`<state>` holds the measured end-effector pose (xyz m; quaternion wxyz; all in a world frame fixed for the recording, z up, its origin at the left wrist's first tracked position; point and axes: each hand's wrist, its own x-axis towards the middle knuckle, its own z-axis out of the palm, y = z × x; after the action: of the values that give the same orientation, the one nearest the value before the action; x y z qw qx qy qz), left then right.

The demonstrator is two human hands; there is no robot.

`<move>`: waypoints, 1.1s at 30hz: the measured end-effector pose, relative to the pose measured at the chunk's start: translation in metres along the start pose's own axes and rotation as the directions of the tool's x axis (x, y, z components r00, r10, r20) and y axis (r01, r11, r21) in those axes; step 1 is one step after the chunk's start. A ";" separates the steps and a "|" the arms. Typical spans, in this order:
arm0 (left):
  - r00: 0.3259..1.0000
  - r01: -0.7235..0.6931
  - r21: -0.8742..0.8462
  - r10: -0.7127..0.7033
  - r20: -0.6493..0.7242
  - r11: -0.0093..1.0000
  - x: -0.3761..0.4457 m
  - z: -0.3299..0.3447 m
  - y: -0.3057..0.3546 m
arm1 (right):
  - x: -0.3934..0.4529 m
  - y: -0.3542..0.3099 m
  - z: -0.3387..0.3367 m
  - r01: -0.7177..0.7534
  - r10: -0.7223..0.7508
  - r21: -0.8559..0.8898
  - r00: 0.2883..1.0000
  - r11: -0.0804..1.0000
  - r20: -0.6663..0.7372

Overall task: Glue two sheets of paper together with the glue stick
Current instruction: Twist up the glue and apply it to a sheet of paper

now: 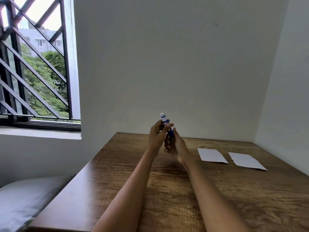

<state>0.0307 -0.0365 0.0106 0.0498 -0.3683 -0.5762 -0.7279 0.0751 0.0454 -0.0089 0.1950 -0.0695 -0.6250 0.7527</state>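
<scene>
Both hands grip the upright glue stick point(167, 126) above the table point(117, 173) — left hand point(156, 135) pinching its upper body, right hand point(175, 144) wrapped round the base. Label unreadable. 2 sheets point(212, 155) lie rightward.

Your table point(217, 190) is wood-look board, brown with a dark, streaky grain and a soft satin sheen near its left edge. The two sheets point(211, 155) point(245, 160) on it are plain white paper, matt and flat. The glue stick point(167, 126) you hold looks like smooth plastic, blue in the body and white at the tip, faintly glossy. The wall point(167, 64) is matt painted plaster. The window grille point(38, 67) looks like dark painted metal.
</scene>
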 end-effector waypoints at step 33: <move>0.921 0.376 0.370 -0.387 -0.047 0.849 0.000 -0.020 -0.040 | 0.014 0.023 -0.003 0.047 -0.411 -0.983 0.911 0.176 -0.030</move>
<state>0.0013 -0.0413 -0.0229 -0.0353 -0.2410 -0.7658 -0.5951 0.0585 0.0505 -0.0303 0.3093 -0.1885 -0.9220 0.1370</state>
